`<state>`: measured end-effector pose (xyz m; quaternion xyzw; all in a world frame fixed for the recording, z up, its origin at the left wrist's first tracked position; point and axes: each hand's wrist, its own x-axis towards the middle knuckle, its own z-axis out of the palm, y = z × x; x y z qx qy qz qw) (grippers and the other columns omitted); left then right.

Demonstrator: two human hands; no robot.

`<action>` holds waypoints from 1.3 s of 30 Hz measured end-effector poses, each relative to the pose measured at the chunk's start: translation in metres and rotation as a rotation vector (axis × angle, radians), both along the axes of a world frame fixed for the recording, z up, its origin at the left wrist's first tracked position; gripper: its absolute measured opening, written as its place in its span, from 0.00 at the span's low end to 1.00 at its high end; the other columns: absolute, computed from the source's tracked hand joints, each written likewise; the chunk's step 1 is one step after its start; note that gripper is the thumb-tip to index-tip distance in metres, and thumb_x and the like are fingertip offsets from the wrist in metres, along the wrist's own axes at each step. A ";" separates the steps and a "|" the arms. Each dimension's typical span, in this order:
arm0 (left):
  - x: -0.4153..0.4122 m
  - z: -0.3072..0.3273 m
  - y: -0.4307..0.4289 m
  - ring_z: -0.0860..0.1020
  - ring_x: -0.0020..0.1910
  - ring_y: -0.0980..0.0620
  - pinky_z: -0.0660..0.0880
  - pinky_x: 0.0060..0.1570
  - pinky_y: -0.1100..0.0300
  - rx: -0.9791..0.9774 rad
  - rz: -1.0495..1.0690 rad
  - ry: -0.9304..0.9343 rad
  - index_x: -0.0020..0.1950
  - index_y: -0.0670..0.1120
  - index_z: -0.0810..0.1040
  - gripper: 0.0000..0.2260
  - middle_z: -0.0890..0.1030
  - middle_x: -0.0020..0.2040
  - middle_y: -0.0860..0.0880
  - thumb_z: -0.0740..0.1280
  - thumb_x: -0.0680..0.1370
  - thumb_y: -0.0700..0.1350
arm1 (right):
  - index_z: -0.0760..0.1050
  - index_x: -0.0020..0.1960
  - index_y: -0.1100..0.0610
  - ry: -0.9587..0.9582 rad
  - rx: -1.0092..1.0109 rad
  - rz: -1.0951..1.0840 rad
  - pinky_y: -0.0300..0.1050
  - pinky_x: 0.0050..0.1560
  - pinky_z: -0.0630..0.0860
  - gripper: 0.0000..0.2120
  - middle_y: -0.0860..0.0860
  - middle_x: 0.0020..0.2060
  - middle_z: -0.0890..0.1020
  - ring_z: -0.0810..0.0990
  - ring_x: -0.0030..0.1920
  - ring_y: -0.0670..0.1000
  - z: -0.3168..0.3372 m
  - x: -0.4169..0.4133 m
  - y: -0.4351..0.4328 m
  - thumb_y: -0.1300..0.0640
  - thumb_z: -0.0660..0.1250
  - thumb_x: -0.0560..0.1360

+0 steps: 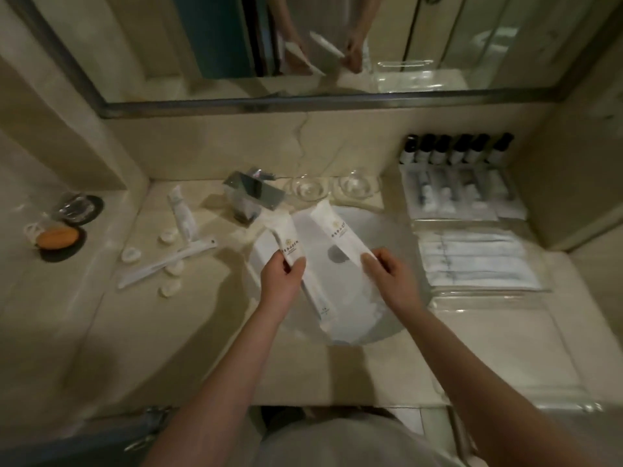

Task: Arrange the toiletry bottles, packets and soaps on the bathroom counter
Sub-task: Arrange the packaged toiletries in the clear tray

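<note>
Both hands are over the sink [387,224], each with a long white packet. The left hand [281,276] pinches the lower end of the left packet [286,237] between thumb and curled fingers, and the packet tilts up and left toward the faucet [253,193]. The right hand [387,271] pinches the lower end of the right packet [332,224] the same way, with its logo face up. The two packets sit near each other, not touching. A third packet [318,298] runs down below the left hand; I can't tell what holds it.

On the counter [168,332] to the left:
- A white tube [182,210] lies flat.
- Two slim wrapped sticks [168,261] lie side by side on a diagonal.
- Small round soaps [168,235] are scattered around them, loose, in no order.

Far left, an orange soap [57,238] sits on a black dish [62,256], with a glass [76,207] just behind it.

Behind the sink, two clear glass dishes [308,189] stand side by side, to the right of the faucet.

On the right side, a row of dark bottles [455,150] stands upright against the wall. Wrapped items [451,197] are laid in a line in front of the bottles, and a stack of flat white packets [478,261] lies nearer. A clear tray [488,296] edge shows under it; the details are blurred.

The mirror [168,62] above shows the hands and packets reflected.
</note>
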<state>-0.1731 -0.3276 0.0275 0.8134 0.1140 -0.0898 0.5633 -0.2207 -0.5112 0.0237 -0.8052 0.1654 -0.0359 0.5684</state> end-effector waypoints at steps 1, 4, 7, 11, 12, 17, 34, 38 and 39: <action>-0.001 0.001 -0.015 0.77 0.44 0.49 0.74 0.45 0.57 0.022 -0.037 -0.005 0.50 0.43 0.75 0.04 0.79 0.45 0.47 0.66 0.77 0.42 | 0.72 0.36 0.51 -0.006 -0.023 -0.034 0.37 0.33 0.68 0.10 0.47 0.29 0.73 0.70 0.30 0.44 -0.002 -0.006 -0.017 0.54 0.65 0.77; -0.005 0.002 -0.057 0.77 0.43 0.49 0.73 0.43 0.58 0.038 -0.137 -0.008 0.49 0.42 0.75 0.04 0.79 0.44 0.47 0.65 0.77 0.42 | 0.74 0.37 0.53 -0.011 -0.050 -0.130 0.41 0.36 0.68 0.09 0.48 0.31 0.74 0.72 0.33 0.47 -0.010 -0.026 -0.067 0.55 0.67 0.76; -0.011 -0.001 -0.093 0.77 0.43 0.49 0.72 0.42 0.59 0.044 -0.204 -0.008 0.50 0.40 0.76 0.06 0.79 0.44 0.46 0.65 0.77 0.42 | 0.71 0.33 0.52 0.010 -0.068 -0.210 0.40 0.34 0.66 0.12 0.48 0.28 0.72 0.69 0.31 0.45 -0.015 -0.052 -0.109 0.55 0.67 0.75; -0.021 -0.005 -0.134 0.77 0.44 0.50 0.71 0.41 0.60 0.066 -0.295 0.007 0.53 0.38 0.76 0.08 0.79 0.46 0.46 0.65 0.77 0.42 | 0.75 0.34 0.53 0.091 -0.149 -0.244 0.44 0.36 0.67 0.10 0.49 0.29 0.75 0.72 0.33 0.48 -0.029 -0.093 -0.160 0.55 0.69 0.74; -0.023 -0.006 -0.142 0.77 0.44 0.50 0.71 0.39 0.63 0.070 -0.315 0.011 0.52 0.39 0.76 0.08 0.79 0.46 0.46 0.65 0.77 0.42 | 0.76 0.35 0.53 0.123 -0.192 -0.232 0.44 0.37 0.68 0.09 0.49 0.30 0.77 0.74 0.34 0.49 -0.033 -0.102 -0.171 0.55 0.69 0.74; -0.035 -0.012 -0.166 0.76 0.46 0.50 0.71 0.42 0.60 0.085 -0.337 0.032 0.55 0.38 0.76 0.09 0.79 0.48 0.46 0.64 0.78 0.42 | 0.81 0.41 0.52 0.274 -0.337 -0.142 0.45 0.40 0.71 0.04 0.50 0.35 0.81 0.79 0.40 0.52 -0.048 -0.141 -0.215 0.53 0.70 0.73; -0.044 -0.011 -0.186 0.77 0.46 0.49 0.71 0.43 0.60 0.128 -0.338 -0.016 0.54 0.37 0.76 0.08 0.79 0.47 0.45 0.65 0.77 0.39 | 0.81 0.51 0.56 0.177 -0.893 -0.104 0.47 0.33 0.71 0.15 0.58 0.44 0.79 0.78 0.41 0.61 -0.078 -0.131 -0.216 0.66 0.73 0.65; -0.046 -0.009 -0.187 0.77 0.46 0.50 0.71 0.44 0.59 0.116 -0.333 -0.007 0.54 0.39 0.75 0.07 0.78 0.46 0.47 0.65 0.77 0.39 | 0.79 0.55 0.58 0.232 -0.664 -0.207 0.42 0.36 0.68 0.11 0.58 0.52 0.74 0.78 0.42 0.60 -0.088 -0.129 -0.210 0.62 0.66 0.73; -0.046 -0.008 -0.187 0.77 0.46 0.50 0.71 0.44 0.59 0.106 -0.327 -0.004 0.53 0.39 0.75 0.06 0.78 0.46 0.47 0.65 0.77 0.39 | 0.80 0.54 0.59 0.213 -0.648 -0.204 0.42 0.36 0.69 0.11 0.58 0.51 0.74 0.78 0.41 0.60 -0.090 -0.126 -0.211 0.62 0.66 0.73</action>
